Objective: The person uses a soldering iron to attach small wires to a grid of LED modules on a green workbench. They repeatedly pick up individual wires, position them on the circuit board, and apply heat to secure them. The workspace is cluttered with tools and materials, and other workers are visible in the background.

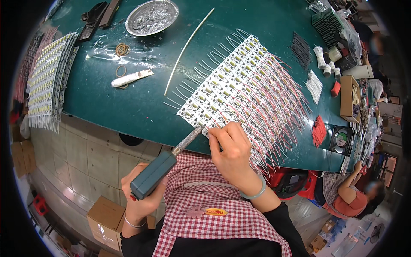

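My left hand [147, 203] is closed around a soldering gun [153, 174] with a dark green body and a metal barrel. The gun's tip meets the near left corner of a white circuit board panel [208, 91], which carries rows of small yellow-topped parts. Beside that tip, the thumb and fingers of my right hand [233, 150] are pinched together low over the panel's near edge, apparently on a thin wire whose end is mostly hidden. Many red and white wires [274, 100] fan out over the panel's right side, and pale wires stick out along its left edge.
A metal bowl of shiny scraps [152, 18] stands at the back, near rubber bands [122, 49] and a white wrapped stick [132, 78]. More panels [49, 81] stand at left. Wire bundles [319, 130] and a small fan [341, 140] lie at right. Another person [353, 195] sits further right.
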